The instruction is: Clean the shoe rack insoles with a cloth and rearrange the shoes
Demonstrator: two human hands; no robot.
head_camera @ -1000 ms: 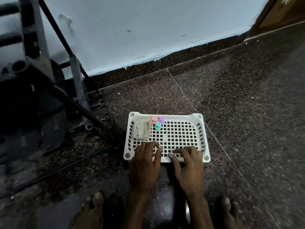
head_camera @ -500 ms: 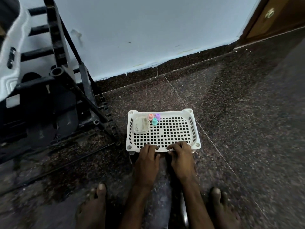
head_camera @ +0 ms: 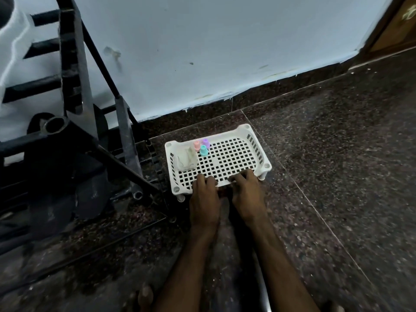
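Both hands (head_camera: 204, 200) (head_camera: 247, 195) on white tray (head_camera: 231, 158)

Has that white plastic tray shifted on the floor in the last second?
Yes. The white tray has slid away from the person, toward the wall: its far edge now lies much nearer the dark skirting.

Dim indoor light, pale wall (head_camera: 202, 52) brightest, dark speckled floor (head_camera: 337, 165) murky, wide-angle bending at edges, motion blur softening corners and rack (head_camera: 74, 64)
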